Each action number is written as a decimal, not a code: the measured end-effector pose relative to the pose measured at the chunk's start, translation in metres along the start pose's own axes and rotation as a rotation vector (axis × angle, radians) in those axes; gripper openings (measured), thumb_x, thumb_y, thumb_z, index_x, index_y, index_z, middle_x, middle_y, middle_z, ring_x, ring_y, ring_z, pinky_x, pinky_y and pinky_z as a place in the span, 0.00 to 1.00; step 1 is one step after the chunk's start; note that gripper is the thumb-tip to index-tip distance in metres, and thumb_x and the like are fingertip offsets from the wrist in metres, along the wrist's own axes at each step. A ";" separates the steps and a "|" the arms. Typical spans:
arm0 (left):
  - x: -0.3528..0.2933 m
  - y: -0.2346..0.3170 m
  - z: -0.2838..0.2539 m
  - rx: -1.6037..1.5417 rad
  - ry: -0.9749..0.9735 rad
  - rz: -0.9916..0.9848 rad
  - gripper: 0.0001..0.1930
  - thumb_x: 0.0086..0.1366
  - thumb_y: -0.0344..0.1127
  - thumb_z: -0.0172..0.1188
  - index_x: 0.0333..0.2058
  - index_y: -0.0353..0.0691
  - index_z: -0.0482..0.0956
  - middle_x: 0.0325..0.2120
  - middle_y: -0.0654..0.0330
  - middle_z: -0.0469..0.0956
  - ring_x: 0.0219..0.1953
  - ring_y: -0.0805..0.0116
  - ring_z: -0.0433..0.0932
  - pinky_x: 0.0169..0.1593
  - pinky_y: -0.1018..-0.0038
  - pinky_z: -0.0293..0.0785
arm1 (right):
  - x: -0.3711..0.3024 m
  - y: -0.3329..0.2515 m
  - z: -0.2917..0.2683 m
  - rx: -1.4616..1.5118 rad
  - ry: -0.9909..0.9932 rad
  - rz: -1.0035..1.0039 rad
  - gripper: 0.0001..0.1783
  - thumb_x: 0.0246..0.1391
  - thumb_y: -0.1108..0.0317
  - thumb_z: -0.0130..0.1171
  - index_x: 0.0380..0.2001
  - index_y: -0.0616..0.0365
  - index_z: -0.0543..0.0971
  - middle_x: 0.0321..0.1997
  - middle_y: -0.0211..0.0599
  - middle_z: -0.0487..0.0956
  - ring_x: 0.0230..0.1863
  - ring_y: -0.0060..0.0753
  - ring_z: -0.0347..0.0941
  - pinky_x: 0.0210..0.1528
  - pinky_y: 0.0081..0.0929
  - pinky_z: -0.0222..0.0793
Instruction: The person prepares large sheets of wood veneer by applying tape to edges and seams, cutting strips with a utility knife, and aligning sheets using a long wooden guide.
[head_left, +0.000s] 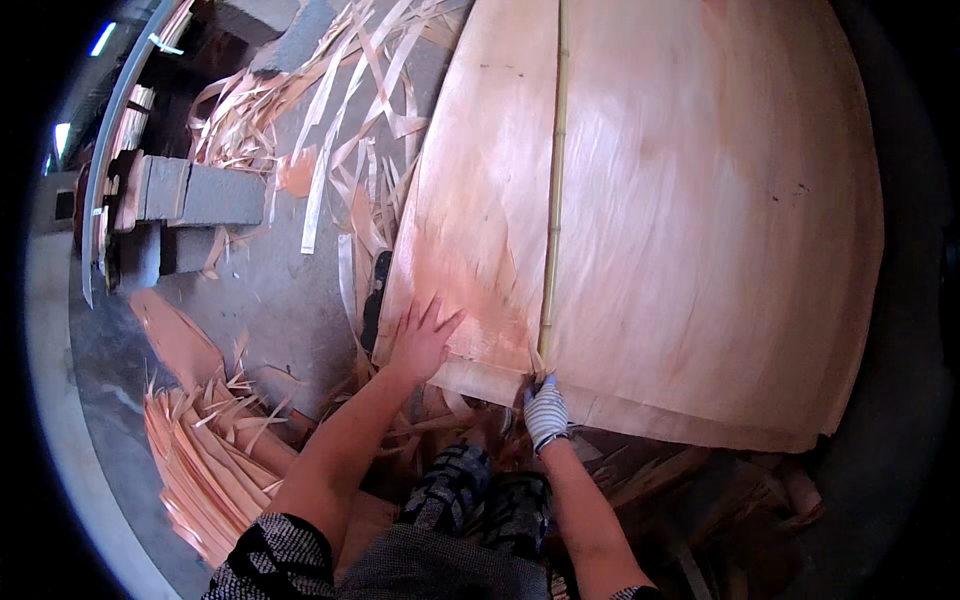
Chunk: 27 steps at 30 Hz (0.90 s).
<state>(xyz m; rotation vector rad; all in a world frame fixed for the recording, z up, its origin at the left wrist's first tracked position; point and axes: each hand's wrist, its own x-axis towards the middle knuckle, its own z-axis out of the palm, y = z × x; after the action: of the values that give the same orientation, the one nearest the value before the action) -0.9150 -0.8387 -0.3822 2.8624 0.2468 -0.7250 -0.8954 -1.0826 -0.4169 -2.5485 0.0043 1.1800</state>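
A large sheet of pale wood veneer [700, 230] lies in front of me, apparently on top of others, its near edge ragged. A long, thin bamboo pole [557, 180] runs lengthwise across it. My left hand [425, 342], bare, rests flat with fingers spread on the sheet's near left corner. In a striped white glove, my right hand [546, 412] is closed at the near edge, right by the pole's near end. A small torn sliver of veneer [537, 357] sticks up beside its fingertips. What those fingers grip is mostly hidden.
Veneer strips [335, 110] lie scattered on the grey floor at the far left, near concrete blocks [215, 195]. A heap of broken veneer pieces [205, 450] sits at my left. More scraps [660, 475] are under the near edge, around my legs.
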 end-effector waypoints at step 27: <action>0.077 0.044 0.007 -1.108 0.295 -0.449 0.13 0.57 0.28 0.49 0.43 0.36 0.68 0.30 0.61 0.70 0.28 0.73 0.70 0.28 0.78 0.70 | 0.055 -0.025 -0.031 1.015 -0.122 -0.041 0.09 0.50 0.69 0.55 0.34 0.61 0.71 0.27 0.27 0.71 0.29 0.20 0.63 0.33 0.20 0.64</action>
<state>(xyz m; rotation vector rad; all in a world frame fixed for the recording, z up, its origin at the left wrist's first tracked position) -0.8426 -0.8736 -0.4200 1.8192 0.9859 -0.0996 -0.8327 -1.0608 -0.4314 -1.5748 0.4084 0.9541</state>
